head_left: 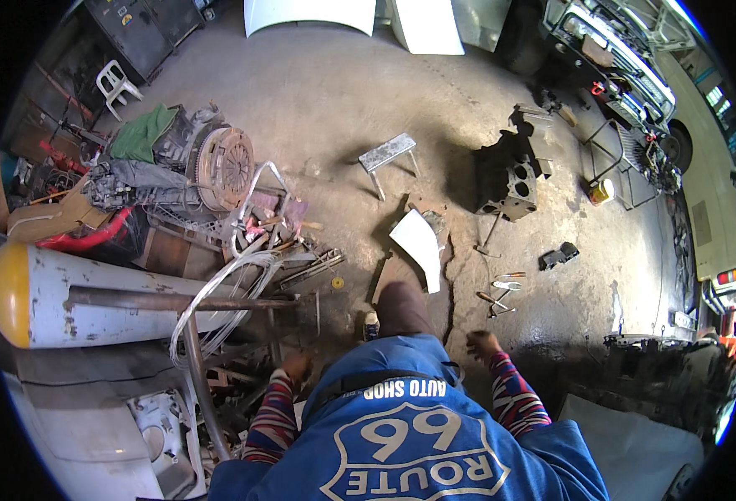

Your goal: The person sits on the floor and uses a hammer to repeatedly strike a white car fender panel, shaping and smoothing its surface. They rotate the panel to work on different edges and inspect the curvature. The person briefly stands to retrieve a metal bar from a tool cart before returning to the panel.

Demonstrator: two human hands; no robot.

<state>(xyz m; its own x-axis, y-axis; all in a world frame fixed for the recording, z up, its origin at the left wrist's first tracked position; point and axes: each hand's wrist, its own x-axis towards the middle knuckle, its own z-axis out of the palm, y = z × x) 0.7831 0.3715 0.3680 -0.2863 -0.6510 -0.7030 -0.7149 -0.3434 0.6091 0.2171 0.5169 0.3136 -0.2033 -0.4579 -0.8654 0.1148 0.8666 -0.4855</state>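
Note:
My left hand (297, 365) hangs at my side near a metal pipe frame (192, 351); it is dark and small, so its fingers do not show clearly. On the other side, my right hand (483, 343) hangs low with loosely bent fingers and nothing visible in it. Below it on the floor lie several hand tools (501, 294). A white bent panel piece (418, 246) lies ahead of my leg, on a brown sheet (394, 271). Farther off, a bare engine block (510, 179) stands on the floor beside a small metal stool (389, 153).
At left sit an engine with a rusty clutch (226, 167), a white cylinder with a yellow end (126, 292) and a wire coil (217, 309). A white plastic chair (117, 88) stands far left. Vehicles (723, 184) line the right, near a small bucket (601, 192).

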